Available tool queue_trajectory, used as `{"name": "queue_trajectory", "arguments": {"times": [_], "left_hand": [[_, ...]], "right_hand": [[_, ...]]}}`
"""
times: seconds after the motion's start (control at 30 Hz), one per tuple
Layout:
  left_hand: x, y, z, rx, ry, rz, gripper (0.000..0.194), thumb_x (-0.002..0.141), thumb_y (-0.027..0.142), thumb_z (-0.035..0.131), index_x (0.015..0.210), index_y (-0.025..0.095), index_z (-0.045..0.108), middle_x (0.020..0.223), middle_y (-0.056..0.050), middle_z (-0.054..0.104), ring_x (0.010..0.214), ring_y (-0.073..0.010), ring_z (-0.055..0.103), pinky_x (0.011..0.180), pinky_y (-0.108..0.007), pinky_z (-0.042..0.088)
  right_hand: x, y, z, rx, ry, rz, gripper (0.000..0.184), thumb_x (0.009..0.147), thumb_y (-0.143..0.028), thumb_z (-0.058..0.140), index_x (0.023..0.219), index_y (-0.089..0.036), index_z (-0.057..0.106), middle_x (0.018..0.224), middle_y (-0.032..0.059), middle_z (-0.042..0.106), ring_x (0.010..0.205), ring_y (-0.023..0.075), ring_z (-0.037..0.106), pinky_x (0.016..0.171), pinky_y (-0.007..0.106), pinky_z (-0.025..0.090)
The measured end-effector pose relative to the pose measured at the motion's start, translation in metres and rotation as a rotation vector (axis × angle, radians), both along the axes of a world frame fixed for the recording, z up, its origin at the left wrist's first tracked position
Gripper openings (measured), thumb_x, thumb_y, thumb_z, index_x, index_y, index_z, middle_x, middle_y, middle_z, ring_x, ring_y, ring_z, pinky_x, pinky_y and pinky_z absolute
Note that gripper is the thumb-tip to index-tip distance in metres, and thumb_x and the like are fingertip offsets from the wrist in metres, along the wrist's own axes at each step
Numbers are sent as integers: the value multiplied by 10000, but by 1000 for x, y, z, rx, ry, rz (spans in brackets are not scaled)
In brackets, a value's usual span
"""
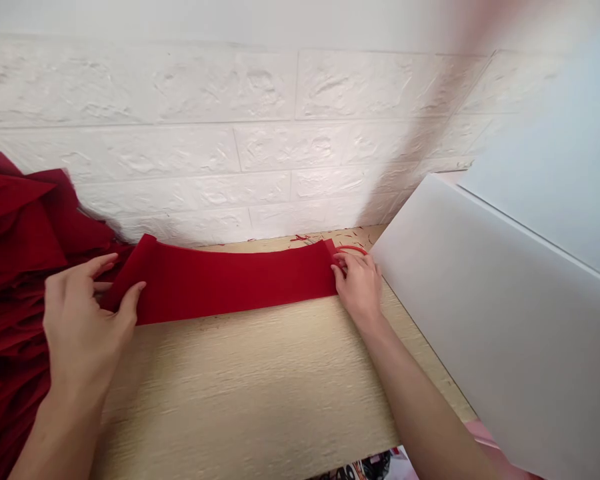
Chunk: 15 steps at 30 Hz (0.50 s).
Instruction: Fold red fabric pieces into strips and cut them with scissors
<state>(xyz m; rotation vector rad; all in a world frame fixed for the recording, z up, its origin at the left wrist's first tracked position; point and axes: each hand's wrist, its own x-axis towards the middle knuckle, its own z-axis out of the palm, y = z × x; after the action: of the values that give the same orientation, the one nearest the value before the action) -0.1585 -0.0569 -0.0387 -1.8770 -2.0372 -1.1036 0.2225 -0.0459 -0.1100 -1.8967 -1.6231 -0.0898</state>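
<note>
A curved piece of red cloth (235, 283) stretches across the table between my two hands, both ends folded over. My left hand (87, 313) has its thumb and fingers around the folded left end, next to a heap of red cloth. At the other end, my right hand (359, 283) pinches the narrow folded edge between thumb and fingers. Just behind the right fingers shows an orange-red loop (353, 249), like a scissors handle; the rest of it is mostly hidden by the cloth and hand.
The large heap of red cloth pieces (15, 267) fills the left side. A white brick-patterned wall (195, 153) stands behind the wooden table (260, 393). Red scraps (300, 238) lie along the wall. A white panel (490, 287) bounds the right, with a printed item (375, 467) at the front edge.
</note>
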Motion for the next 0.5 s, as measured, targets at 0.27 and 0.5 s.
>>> {"name": "queue_trajectory", "arguments": {"times": [0.27,0.5], "left_hand": [[-15,2,-1,15,68,83,605,792,449,630,1360,251,563,1242,-120,540,1164,-320,537,1078,-533,441],[41,7,-22,-136,319,-285,410,954,400,426,1185,124,622,1217,-184,602,1167,-327,531,1032,-504,424]], "right_hand": [[-11,0,1,23,349,155,169,903,-318,512,1031,-214,550,962,114,706,831,249,679,754,401,540],[-23,3,-1,-21,582,214,187,848,-336,563,991,-221,525,856,73,686,753,222,687,705,365,552]]}}
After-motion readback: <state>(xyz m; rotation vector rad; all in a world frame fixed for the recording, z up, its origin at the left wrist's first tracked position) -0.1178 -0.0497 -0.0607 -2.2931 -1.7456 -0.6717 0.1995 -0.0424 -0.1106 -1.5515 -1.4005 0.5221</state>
